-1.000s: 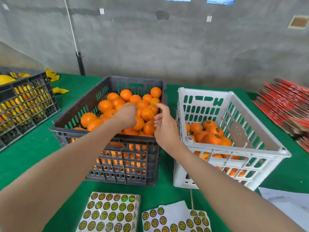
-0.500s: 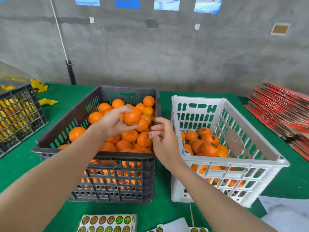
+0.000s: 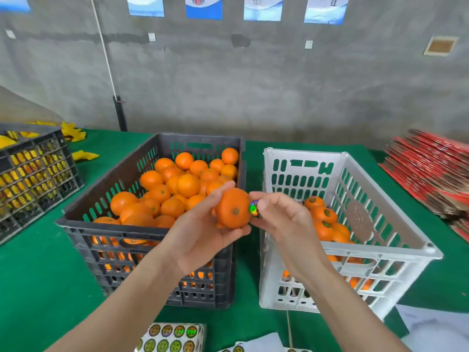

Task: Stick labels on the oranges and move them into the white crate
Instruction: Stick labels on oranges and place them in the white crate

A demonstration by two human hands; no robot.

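Holding orange [image 3: 232, 208] in left hand [image 3: 200, 237], pinching label [image 3: 253, 207] in right hand [image 3: 284, 224]. Might stick crooked or wrinkle if pressed fast.

Green table [image 3: 38, 288] under black crate [image 3: 142, 233], white crate [image 3: 380, 250], sticker sheets [image 3: 175, 336]

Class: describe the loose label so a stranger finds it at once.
Look between the dark crate and white crate. The right hand pinches a round label beside the orange in the left hand. Only it is not stuck down.
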